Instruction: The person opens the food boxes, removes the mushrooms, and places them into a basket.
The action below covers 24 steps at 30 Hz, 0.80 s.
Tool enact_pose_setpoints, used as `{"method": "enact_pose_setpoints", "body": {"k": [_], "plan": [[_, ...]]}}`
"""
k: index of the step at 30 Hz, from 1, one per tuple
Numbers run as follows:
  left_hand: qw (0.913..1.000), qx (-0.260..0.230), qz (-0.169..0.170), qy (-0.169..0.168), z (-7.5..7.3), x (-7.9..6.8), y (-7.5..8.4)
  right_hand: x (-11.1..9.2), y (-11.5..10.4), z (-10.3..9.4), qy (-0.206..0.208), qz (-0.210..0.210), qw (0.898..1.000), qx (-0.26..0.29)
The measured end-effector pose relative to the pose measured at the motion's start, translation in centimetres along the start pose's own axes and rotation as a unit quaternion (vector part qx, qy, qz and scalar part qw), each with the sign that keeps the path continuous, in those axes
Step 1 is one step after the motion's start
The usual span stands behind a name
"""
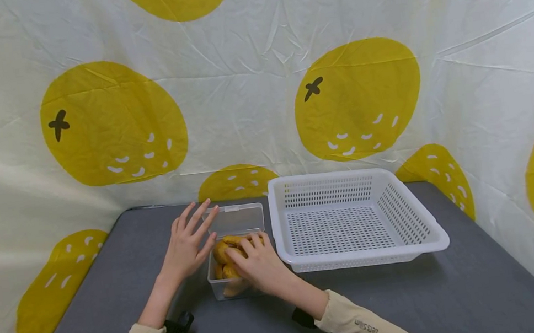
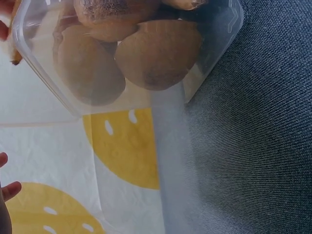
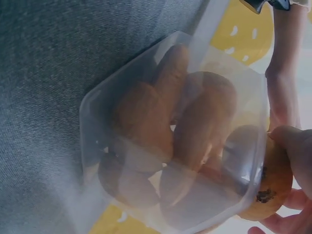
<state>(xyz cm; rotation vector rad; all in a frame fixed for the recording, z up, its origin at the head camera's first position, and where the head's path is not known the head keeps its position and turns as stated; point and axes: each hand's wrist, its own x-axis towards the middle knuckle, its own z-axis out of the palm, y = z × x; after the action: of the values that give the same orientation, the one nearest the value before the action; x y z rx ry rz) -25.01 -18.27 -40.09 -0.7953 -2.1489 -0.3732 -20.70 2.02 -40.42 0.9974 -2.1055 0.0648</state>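
Note:
A clear plastic box (image 1: 218,290) stands on the table, its hinged lid (image 1: 235,221) raised at the back. Several rounded and elongated yellow-brown pieces (image 3: 197,131), like fruit or vegetables, lie inside. Over the box is my right hand (image 1: 263,266), its thumb and fingers on either side of one rounded piece with a dark spot at its end (image 3: 273,187), at the rim. My left hand (image 1: 184,250) hovers beside the box's left side, fingers spread and holding nothing. In the left wrist view, only some of its fingertips (image 2: 10,190) show at the left edge.
To the right of the box sits a large white perforated plastic basket (image 1: 365,255), with nothing in it. Both stand on a dark grey cloth-covered table (image 1: 374,309). A white curtain (image 1: 240,108) with yellow fruit prints hangs behind and at the sides.

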Motion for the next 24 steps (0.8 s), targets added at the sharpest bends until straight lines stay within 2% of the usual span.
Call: {"method": "enact_pose_setpoints", "body": {"k": [4,16,24], "plan": [[1.0,0.0,-0.005,-0.008,0.1,0.0,-0.1,0.2,0.0,-0.2,0.017,0.002,1.0,0.003],[0.9998,-0.002,-0.009,-0.016,0.0,-0.2,-0.1,0.1,0.3,-2.3,0.002,0.003,1.0,0.02],[0.9998,-0.006,-0.008,-0.017,0.0,-0.3,-0.1,0.0,0.8,-4.1,0.019,-0.004,1.0,0.019]]}}
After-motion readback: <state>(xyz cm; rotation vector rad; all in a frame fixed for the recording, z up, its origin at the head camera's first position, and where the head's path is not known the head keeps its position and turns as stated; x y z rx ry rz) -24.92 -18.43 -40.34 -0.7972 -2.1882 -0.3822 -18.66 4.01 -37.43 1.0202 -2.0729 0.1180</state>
